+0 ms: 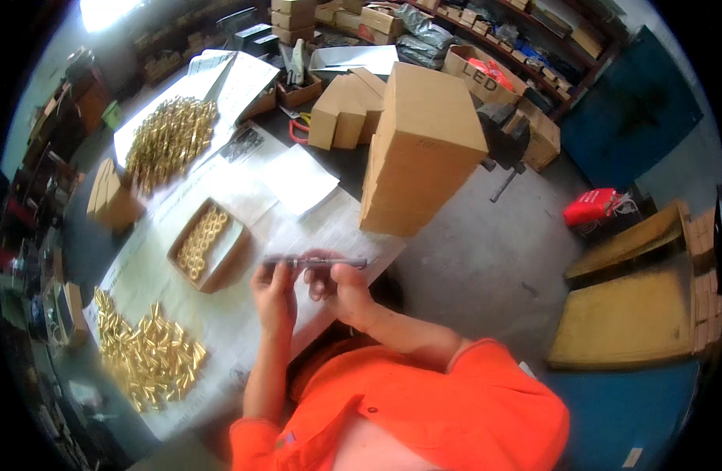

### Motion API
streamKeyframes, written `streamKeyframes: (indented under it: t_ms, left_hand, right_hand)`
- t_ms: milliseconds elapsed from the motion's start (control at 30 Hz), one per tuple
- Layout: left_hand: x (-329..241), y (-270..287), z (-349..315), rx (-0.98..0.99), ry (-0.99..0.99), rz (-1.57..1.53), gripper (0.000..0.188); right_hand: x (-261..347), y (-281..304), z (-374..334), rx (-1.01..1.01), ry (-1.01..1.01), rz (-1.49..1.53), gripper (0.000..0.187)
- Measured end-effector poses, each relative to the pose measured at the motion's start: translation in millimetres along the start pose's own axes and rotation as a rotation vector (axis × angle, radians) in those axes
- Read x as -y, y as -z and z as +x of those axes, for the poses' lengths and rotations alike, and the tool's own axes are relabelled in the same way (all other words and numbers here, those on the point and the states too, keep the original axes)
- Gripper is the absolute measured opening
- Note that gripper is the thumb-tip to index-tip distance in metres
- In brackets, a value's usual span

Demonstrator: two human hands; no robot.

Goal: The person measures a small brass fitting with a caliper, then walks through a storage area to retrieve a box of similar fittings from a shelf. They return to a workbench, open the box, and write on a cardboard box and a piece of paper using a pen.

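Near the table's front edge I hold a slender grey metal rod-like tool (347,262) level between my two hands. My left hand (275,292) is closed on its darker left end, thumb on top. My right hand (341,287) grips it toward the other end, with a short length sticking out past the fingers. Its exact kind is too small to make out. Just left of my hands sits an open cardboard box (234,263) with brass rings (202,243) in rows. A loose heap of small brass tubes (153,357) lies nearer, at the left.
A larger pile of brass pieces (173,137) lies on paper at the far left. Beyond my hands rises a tall cardboard carton (424,149), beside white sheets (297,179) and smaller brown boxes (349,108). A red bag (592,206) and yellowish panels (624,314) are at the right.
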State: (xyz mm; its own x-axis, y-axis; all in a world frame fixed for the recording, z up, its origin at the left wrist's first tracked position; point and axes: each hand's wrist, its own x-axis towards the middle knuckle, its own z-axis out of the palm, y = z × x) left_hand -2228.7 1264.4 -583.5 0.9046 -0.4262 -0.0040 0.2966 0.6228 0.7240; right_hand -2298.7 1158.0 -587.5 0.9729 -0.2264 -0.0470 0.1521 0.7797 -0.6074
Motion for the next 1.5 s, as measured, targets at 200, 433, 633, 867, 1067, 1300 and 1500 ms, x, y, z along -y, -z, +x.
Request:
streamKeyframes:
  t_ms: [200,433,633,867,1067,1300,1500]
  left_hand:
    - [-7.4,9.1,20.2,-0.043,-0.080,0.135,0.011]
    - [-7.2,16.1,16.0,0.073,-0.007,0.156,0.015]
    - [-13.6,18.2,19.3,0.170,0.083,0.194,0.017]
    - [0.0,17.1,17.6,0.140,0.109,0.152,0.017]
    - [-8.6,16.3,15.7,0.190,0.143,0.185,0.018]
    - [-4.5,17.5,14.2,0.240,0.125,0.213,0.017]
    - [-3.1,19.4,13.5,0.207,0.131,0.163,0.016]
  right_hand:
    - [32.0,21.1,-13.0,0.051,0.671,-0.798,0.037]
    - [30.9,11.8,4.1,0.251,0.789,-1.596,0.022]
    - [36.8,31.1,-1.2,0.119,-0.408,-0.188,0.014]
    - [27.2,2.7,-7.7,0.197,0.453,-1.472,0.011]
    - [35.8,9.4,-2.0,0.180,-0.324,-0.193,0.008]
    - [26.4,6.7,-8.0,0.216,0.040,-0.843,0.020]
    - [32.6,-8.9,-10.2,0.057,-0.073,-0.772,0.033]
